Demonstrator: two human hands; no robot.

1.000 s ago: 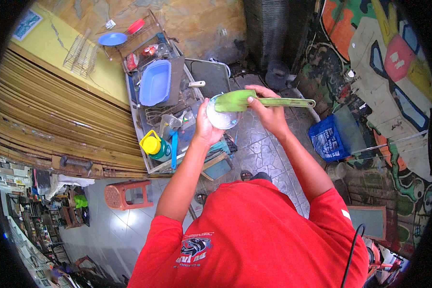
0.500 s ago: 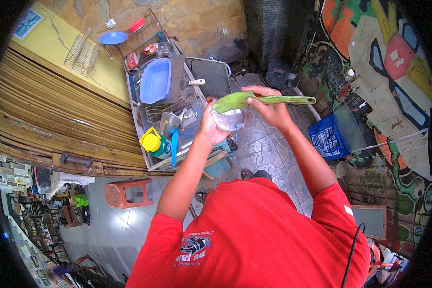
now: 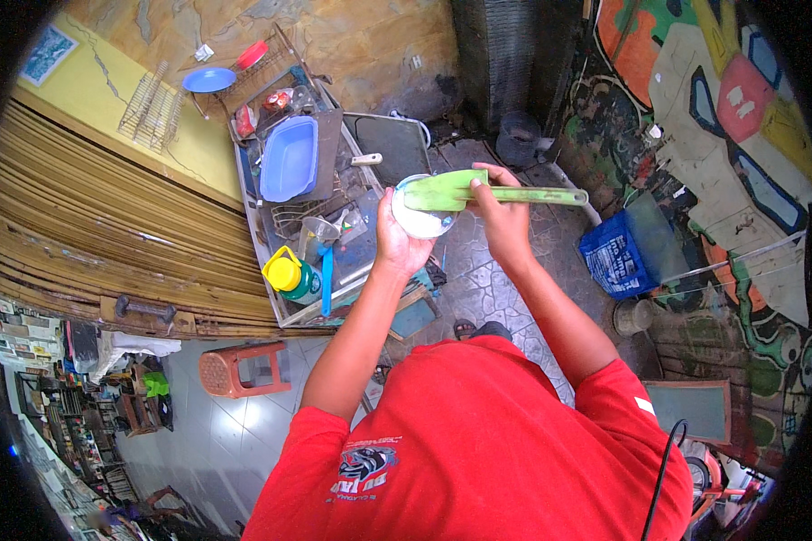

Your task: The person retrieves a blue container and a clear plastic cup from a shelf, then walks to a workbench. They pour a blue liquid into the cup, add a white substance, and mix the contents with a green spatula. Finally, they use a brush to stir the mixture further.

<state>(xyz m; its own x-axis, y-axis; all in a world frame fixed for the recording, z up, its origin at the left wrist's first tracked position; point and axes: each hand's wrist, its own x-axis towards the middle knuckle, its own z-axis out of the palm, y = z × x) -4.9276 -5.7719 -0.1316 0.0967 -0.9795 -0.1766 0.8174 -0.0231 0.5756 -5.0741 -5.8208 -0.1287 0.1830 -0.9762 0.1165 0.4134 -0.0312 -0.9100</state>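
My left hand (image 3: 397, 236) cups a small round whitish bowl (image 3: 421, 223) in front of me. My right hand (image 3: 502, 215) grips a green, long-handled spatula (image 3: 438, 187) near the base of its broad blade, which lies across the top of the bowl and partly hides it. The handle points to the right. Just beyond and left of my hands stands a cluttered metal table (image 3: 359, 275) with a blue plastic basin (image 3: 287, 158), a yellow-lidded green jug (image 3: 296, 278) and a long light-blue utensil (image 3: 327, 275).
A red plastic stool (image 3: 239, 368) stands lower left on the tiles. At right are a blue printed bag (image 3: 618, 252) and a painted wall (image 3: 735, 144). A dark bucket (image 3: 519, 140) sits at the back; a blue plate (image 3: 209, 78) rests on a rack behind the table.
The bowl has shifted a little upward since half a second ago, and the spatula's blade has changed angle slightly over it. Both hands keep their hold.
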